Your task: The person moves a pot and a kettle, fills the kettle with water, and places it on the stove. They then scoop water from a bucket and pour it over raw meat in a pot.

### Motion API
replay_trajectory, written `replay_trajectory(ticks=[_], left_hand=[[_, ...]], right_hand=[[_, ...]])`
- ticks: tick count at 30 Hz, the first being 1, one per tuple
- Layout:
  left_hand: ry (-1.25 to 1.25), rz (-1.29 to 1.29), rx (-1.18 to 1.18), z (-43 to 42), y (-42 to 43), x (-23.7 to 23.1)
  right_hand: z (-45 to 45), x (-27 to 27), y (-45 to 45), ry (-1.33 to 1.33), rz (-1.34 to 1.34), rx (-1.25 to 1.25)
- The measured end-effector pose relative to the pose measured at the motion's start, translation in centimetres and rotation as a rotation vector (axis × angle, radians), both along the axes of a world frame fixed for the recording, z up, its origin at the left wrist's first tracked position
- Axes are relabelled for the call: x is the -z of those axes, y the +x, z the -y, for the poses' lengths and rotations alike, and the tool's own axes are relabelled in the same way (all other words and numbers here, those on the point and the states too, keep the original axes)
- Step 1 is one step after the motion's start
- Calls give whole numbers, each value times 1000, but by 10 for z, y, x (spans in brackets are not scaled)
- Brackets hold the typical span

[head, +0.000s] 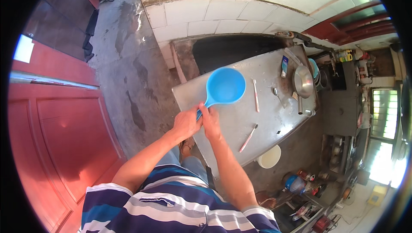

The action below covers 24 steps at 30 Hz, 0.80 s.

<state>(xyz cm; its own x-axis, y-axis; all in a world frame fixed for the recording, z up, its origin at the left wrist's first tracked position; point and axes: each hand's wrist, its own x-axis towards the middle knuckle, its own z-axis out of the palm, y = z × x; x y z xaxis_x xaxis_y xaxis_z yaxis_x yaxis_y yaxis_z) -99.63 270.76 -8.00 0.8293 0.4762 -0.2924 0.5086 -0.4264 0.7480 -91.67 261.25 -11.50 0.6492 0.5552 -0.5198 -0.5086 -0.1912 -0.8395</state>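
Both of my hands hold a blue plastic dipper (226,85) by its handle, over the near left part of a metal-topped table (225,126). My left hand (187,122) comes from the left and wraps the handle's end. Against the handle from the right side, my right hand (210,121) has its thumb near the bowl. Two toothbrushes lie on the tabletop: one (256,96) right of the dipper, another (248,138) with dark bristles nearer to me. Farther right are a toothpaste tube (284,66), a spoon (278,96) and a steel saucepan (302,81) with a handle.
A dark basin (238,51) lies behind the table against a tiled wall. A white bucket (269,156) stands on the floor beyond the table's right edge. Red doors (64,136) are at the left, beside a wet concrete floor (132,81). A pipe (309,41) runs near the table's far corner.
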Motion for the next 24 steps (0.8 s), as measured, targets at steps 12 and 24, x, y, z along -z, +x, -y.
replay_trajectory(ticks=[12,24], left_hand=[[-171,-167,55,-79,-77,61],[-323,-714,-390,-228,-322,172]], right_hand=[[-100,45,113,-314,191,42],[-150,90,116,-692,315,19]])
